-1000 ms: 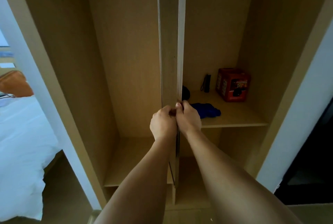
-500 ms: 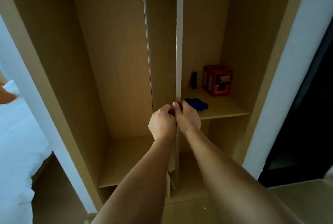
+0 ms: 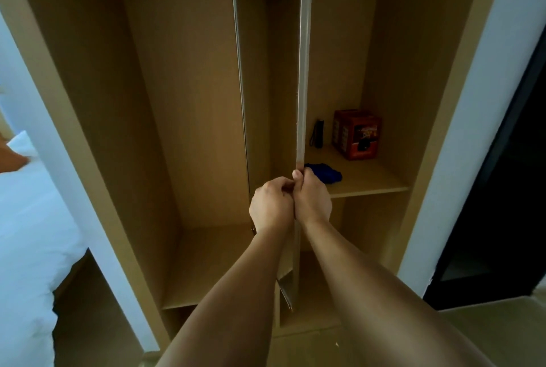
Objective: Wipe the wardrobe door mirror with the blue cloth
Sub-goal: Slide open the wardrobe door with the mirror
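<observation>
Got both hands, left (image 3: 270,204) and right (image 3: 310,199), curled tight on the door edge (image 3: 303,71) mid-frame, blue cloth (image 3: 326,173) on the shelf (image 3: 369,180) behind, I think untouched.

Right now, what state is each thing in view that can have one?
Wardrobe door: swung open, seen edge-on.
Mirror: on the door's left face, not yet wiped.
Blue cloth: crumpled on the shelf, untouched.
Left hand: grips the door edge.
Right hand: grips the door edge.
</observation>
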`<state>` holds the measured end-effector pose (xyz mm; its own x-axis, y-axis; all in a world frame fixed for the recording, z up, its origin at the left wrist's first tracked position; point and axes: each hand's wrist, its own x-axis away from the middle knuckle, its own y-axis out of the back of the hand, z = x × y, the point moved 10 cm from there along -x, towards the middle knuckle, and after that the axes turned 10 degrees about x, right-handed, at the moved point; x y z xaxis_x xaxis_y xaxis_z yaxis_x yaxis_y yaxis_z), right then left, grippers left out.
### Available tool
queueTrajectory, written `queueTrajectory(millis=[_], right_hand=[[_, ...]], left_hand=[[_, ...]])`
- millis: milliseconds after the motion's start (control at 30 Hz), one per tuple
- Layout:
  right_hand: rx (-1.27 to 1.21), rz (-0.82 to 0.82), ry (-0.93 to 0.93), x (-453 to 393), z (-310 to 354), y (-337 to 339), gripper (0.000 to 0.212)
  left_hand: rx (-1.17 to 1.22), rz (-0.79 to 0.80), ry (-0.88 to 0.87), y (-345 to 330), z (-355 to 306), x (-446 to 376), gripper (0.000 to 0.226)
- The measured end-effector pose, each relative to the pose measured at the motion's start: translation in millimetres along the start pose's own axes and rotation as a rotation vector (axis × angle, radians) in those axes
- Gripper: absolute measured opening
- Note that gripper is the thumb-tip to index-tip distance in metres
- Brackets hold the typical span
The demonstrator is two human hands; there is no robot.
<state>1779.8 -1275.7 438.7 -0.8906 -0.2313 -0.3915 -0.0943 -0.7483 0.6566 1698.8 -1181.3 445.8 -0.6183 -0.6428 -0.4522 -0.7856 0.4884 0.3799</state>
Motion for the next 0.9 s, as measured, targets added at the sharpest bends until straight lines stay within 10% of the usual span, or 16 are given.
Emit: queueTrajectory(millis=[567, 900], right_hand=[[-0.015, -0.207, -0.347, -51, -60, 30, 0.039], [0.010, -0.169, -0.409, -99, -84, 22, 0.044]], left_hand=[[-0.133, -0.114, 0.219, -2, 58, -40, 0.034], [0.320, -0.315, 0.642, 1, 126, -59, 0.070]])
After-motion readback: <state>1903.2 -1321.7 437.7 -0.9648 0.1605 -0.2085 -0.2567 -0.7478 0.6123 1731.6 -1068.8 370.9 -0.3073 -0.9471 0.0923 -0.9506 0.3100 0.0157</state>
